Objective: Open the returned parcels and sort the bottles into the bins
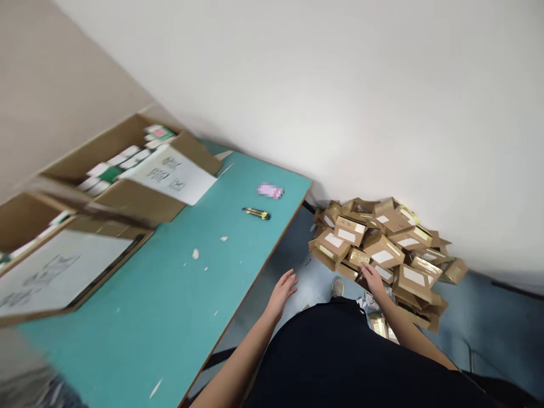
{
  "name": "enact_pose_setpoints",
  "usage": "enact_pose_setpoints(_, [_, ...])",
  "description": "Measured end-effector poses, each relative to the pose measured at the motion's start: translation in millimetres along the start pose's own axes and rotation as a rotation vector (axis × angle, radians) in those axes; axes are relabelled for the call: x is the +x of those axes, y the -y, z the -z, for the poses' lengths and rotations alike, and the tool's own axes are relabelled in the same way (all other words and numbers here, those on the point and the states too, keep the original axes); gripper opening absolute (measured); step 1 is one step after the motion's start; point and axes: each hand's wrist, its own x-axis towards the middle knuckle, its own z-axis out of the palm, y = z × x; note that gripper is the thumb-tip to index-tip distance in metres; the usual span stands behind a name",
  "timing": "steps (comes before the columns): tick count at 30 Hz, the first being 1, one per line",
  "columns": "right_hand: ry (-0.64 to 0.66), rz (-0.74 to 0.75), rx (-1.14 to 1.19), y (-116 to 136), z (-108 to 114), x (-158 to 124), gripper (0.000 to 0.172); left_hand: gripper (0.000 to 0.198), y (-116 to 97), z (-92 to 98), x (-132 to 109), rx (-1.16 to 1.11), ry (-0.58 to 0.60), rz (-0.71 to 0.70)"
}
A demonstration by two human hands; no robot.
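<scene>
My left hand (pixel 282 293) hangs open over the floor beside the long edge of a teal table (pixel 161 294), holding nothing. My right hand (pixel 373 281) reaches down to the front of a heaped pile of small cardboard parcels with white labels (pixel 378 243), its fingers apart and resting on a parcel (pixel 382 256). Nothing shows in its grip. The pile slumps against the white wall (pixel 297 73) on the floor.
A yellow-and-black utility knife (pixel 256 213) and a blurred pink item (pixel 271 191) lie on the table. Open cardboard boxes (pixel 136 201) with white packs and papers stand at its far end. Crumpled wrapping (pixel 366 301) and my shoe (pixel 337 287) are on the blue floor.
</scene>
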Motion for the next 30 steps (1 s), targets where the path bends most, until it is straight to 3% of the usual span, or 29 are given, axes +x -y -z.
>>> enact_pose_setpoints(8, [0.417,0.205,-0.205,56.3,-137.0,-27.1,0.057,0.053,94.2,112.9,-79.0,-0.393,-0.324,-0.016])
enact_pose_setpoints(13, [0.655,0.227,-0.235,69.0,-235.7,-72.3,0.061,0.054,152.1,172.3,-125.3,-0.575,-0.488,-0.027])
enact_pose_setpoints(16, [0.794,0.194,-0.245,72.1,-290.9,-109.3,0.064,0.053,178.1,198.0,-149.1,-0.637,-0.555,-0.029])
enact_pose_setpoints(22, [1.103,0.158,-0.332,76.0,-372.5,-177.6,0.063,0.054,207.1,214.9,-181.9,-0.76,-0.721,-0.063])
enact_pose_setpoints(30, [1.501,0.125,-0.543,61.6,-435.0,-212.1,0.061,0.054,229.0,193.7,-193.1,-0.956,-1.067,-0.088])
